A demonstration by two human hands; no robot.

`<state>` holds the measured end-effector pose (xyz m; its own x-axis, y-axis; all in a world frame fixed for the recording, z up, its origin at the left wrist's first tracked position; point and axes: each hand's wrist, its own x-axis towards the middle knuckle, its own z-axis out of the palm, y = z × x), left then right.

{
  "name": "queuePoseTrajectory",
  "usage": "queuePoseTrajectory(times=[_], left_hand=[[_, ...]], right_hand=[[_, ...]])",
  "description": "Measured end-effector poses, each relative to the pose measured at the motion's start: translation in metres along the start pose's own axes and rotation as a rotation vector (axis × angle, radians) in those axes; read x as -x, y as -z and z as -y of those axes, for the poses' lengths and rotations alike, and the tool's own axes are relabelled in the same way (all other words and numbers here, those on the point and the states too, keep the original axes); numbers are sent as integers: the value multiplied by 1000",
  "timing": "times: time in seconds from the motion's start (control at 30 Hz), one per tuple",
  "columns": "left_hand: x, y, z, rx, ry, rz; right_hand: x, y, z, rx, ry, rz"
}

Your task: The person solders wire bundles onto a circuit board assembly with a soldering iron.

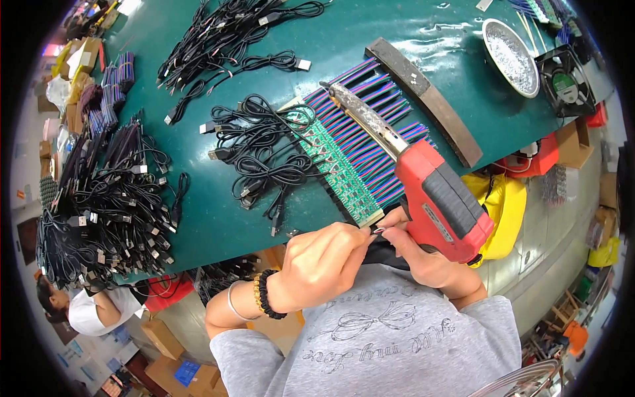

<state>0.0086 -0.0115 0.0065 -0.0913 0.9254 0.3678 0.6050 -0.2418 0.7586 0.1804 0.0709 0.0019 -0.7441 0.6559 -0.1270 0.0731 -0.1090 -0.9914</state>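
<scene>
My left hand is closed in a pinch at the near end of a green circuit board strip, on the thin end of a black cable. My right hand is closed around a red and black soldering gun; its thumb and forefinger meet the same cable end. The gun's worn metal barrel points away to the far left, above the strip. Rows of blue, red and black wires run from the strip's right side. Several coiled black USB cables lie along its left side.
A dark curved bar lies across the wires' far ends. Farther right stand a white bowl of silvery bits and a small black fan. Heaps of black USB cables cover the table's left. Another person sits at lower left.
</scene>
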Motion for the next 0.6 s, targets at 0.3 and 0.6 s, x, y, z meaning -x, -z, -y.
queuePoseTrajectory(times=[0.3,0.6], left_hand=[[7,1,-4,165,192,10],[10,-8,-1,17,73,-73]], right_hand=[[-4,-1,-5,265,71,-78],[-7,-8,-1,118,42,-141]])
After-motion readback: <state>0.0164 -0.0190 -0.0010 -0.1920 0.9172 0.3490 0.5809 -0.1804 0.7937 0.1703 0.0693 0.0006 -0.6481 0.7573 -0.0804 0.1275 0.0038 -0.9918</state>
